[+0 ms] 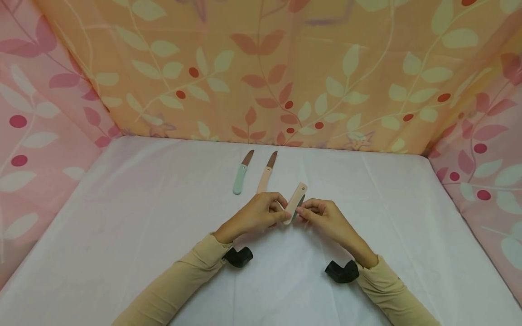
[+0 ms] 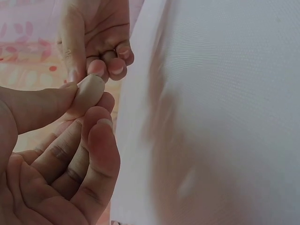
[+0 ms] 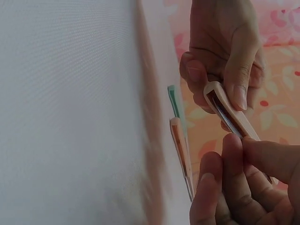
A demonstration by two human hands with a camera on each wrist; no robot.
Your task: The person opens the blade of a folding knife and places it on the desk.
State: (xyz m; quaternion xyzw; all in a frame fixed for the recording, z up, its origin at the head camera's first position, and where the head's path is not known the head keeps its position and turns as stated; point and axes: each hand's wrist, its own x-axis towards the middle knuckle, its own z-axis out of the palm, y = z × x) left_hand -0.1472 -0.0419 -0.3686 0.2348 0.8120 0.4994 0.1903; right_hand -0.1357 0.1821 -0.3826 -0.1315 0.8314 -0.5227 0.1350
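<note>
A folding knife (image 1: 293, 206) with a pale pink handle is held between the two hands, above the white table. My left hand (image 1: 263, 210) grips the handle's lower end between thumb and fingers. On the other side, my right hand (image 1: 328, 218) pinches at the blade (image 3: 226, 111), which lies close along the handle's slot, partly folded in. In the left wrist view only the rounded handle end (image 2: 89, 95) shows between the fingers. Beyond the left hand lies a second pink-handled knife (image 1: 264, 180), its blade unfolded and its handle end hidden behind that hand.
A green-handled knife (image 1: 239, 180), also unfolded, lies left of the second pink one. The white cloth-covered table (image 1: 122, 226) meets a leaf-patterned orange curtain (image 1: 261, 90) at the back and pink curtains at both sides. Black devices (image 1: 342, 271) sit at the wrists.
</note>
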